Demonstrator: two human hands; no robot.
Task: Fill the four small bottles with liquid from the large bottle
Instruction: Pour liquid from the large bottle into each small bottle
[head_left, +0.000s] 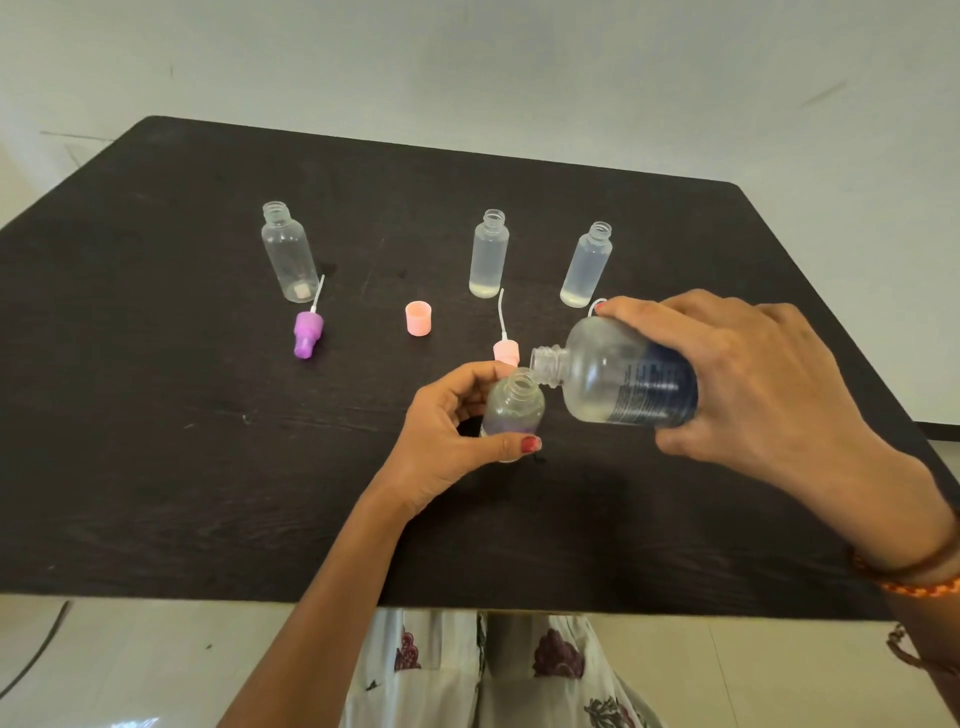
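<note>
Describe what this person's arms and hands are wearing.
Both forearms are bare, with no sleeves in view. The left hand has a red-painted thumbnail. The right hand also shows a red nail, and its wrist carries a brown cord and an orange patterned thread band.

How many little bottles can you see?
4: a clear small plastic bottle far left, two frosted ones at the back, and one in the left hand.

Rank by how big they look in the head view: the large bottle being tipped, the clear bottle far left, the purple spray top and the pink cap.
1. large bottle, though it sits nearest the camera
2. clear bottle
3. purple spray top
4. pink cap
</note>
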